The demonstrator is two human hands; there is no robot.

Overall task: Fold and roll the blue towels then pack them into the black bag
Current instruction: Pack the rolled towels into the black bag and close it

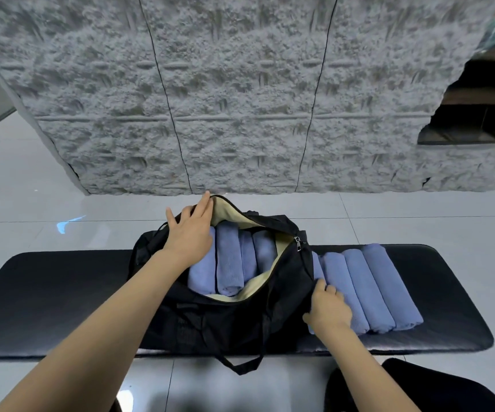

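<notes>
**A:** Where do the towels stand?

**B:** Several blue rolls (230, 260) already lie side by side inside the black bag (225, 319), which sits mid-mat (62, 292). The waiting rolls (380, 286) lie in a row toward the mat's right edge, each touching the next.

**A:** And the hands?

**B:** The left hand (189, 233) is flat. Its fingers (203, 205) are straight and press the far rim of the bag's mouth back. The right hand (328, 310) sits on the nearest roll (317, 270), just beside the bag, with its fingers curled over it. It looks like a grip, though the hand hides the underside.

**A:** How should this one go in?

**B:** I'd hold the mouth wide and lift the roll with the whole hand so it doesn't unwind. Then lay it parallel to the packed ones, snug in the gap at the zip pull (297, 243) end.
</notes>
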